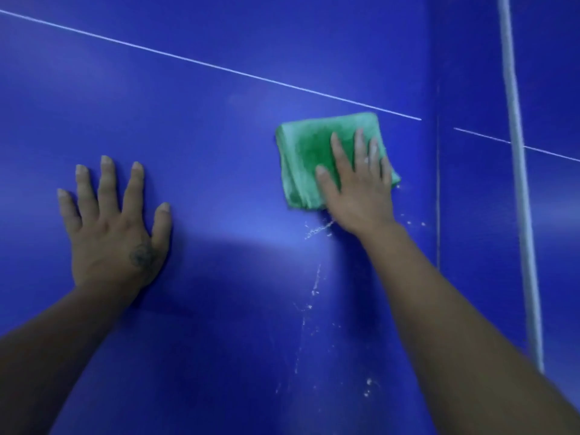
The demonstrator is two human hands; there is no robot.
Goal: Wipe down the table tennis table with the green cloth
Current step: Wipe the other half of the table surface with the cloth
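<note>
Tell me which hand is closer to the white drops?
Right. The right hand presses the green cloth just above the white drops; the left hand lies flat on the table far to their left.

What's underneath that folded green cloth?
The folded green cloth lies on the blue table tennis table, the right hand pressing flat on it. Any dirt beneath is hidden.
</note>
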